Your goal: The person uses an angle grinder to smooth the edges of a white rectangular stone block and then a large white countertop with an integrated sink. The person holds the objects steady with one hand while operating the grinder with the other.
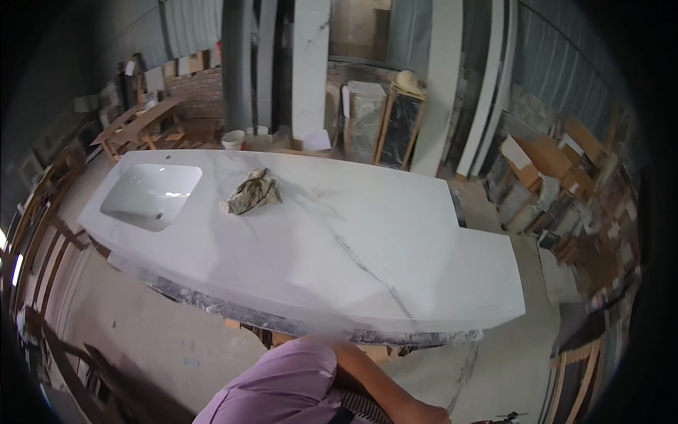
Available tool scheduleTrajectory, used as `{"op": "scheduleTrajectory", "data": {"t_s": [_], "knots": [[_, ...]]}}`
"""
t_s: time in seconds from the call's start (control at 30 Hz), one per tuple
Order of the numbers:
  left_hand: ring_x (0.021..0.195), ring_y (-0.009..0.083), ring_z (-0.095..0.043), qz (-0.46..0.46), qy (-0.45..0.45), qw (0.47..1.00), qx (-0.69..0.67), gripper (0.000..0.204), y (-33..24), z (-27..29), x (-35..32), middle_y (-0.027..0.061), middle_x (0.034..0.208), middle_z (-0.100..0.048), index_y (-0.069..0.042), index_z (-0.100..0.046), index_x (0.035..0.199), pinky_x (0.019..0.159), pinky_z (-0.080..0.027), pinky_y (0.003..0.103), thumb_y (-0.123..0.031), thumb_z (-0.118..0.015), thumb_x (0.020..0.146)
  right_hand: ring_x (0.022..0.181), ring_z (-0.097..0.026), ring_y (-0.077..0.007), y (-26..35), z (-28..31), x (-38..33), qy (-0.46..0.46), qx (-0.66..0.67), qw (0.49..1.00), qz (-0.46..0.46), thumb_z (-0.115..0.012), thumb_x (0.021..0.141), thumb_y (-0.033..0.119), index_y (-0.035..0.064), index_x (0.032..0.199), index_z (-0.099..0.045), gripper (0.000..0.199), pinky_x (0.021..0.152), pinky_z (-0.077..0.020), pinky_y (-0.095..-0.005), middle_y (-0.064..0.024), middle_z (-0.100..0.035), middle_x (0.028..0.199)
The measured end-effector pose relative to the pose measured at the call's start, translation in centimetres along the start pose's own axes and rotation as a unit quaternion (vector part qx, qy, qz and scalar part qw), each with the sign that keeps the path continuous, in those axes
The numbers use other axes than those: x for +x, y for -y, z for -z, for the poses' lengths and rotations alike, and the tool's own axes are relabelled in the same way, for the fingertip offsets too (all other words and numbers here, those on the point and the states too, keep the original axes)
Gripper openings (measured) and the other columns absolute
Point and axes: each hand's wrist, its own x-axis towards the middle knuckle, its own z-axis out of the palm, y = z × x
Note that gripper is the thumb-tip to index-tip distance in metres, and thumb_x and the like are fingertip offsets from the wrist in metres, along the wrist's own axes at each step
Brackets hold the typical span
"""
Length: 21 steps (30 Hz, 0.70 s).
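Observation:
My left arm, in a lavender sleeve, is bent at the lower edge. Its bare forearm crosses toward the lower right. Only the wrist or the back of my left hand shows at the border, and its fingers are cut off. My right hand is out of the picture. In front of me lies a long white countertop with grey veining and a stepped right end. A white sink basin is set into its left end. A crumpled grey-brown rag rests on top, apart from my arm.
A wooden bench stands far left, with buckets behind the countertop. Upright slabs and a framed dark panel stand at the back. Cardboard and offcuts pile up on the right. Wooden racks line the left.

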Motion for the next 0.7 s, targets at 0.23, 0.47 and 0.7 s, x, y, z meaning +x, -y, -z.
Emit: {"op": "scheduleTrajectory", "data": {"t_s": [0.23, 0.47, 0.7], "knots": [[0.104, 0.0370, -0.063, -0.021, 0.253, 0.952, -0.170, 0.069, -7.3, 3.5, -6.0, 0.0206, 0.150, -0.040, -0.005, -0.043, 0.144, 0.087, -0.050, 0.042, -0.040, -0.065, 0.088, 0.080, -0.065, -0.0251, -1.8, 2.6, -14.6, -0.131, 0.102, 0.985, 0.035, -0.070, 0.084, 0.042, 0.0050, 0.108, -0.061, 0.045, 0.070, -0.0553, -0.0359, -0.0109, -0.066, 0.092], [0.104, 0.0205, -0.066, 0.324, 0.193, 0.767, -0.519, 0.042, -11.5, 6.2, -14.9, 0.0126, 0.118, -0.068, -0.004, -0.061, 0.129, 0.090, -0.051, 0.033, -0.026, -0.067, 0.094, 0.079, -0.066, -0.0278, 0.5, 8.4, -28.4, -0.152, 0.221, 0.963, 0.029, -0.070, 0.084, 0.043, 0.0064, 0.104, -0.057, 0.043, 0.070, -0.0554, -0.0419, -0.0122, -0.065, 0.088], [0.107, 0.0214, -0.062, 0.507, 0.517, 0.544, -0.423, 0.041, -10.8, -7.6, -30.2, 0.0122, 0.120, -0.065, -0.001, -0.061, 0.126, 0.095, -0.047, 0.034, -0.029, -0.062, 0.096, 0.087, -0.065, -0.0259, -3.1, 14.2, -37.8, -0.218, 0.271, 0.929, 0.130, -0.068, 0.087, 0.036, 0.0039, 0.115, -0.053, 0.045, 0.071, -0.0559, -0.0431, -0.0120, -0.061, 0.098]]}}
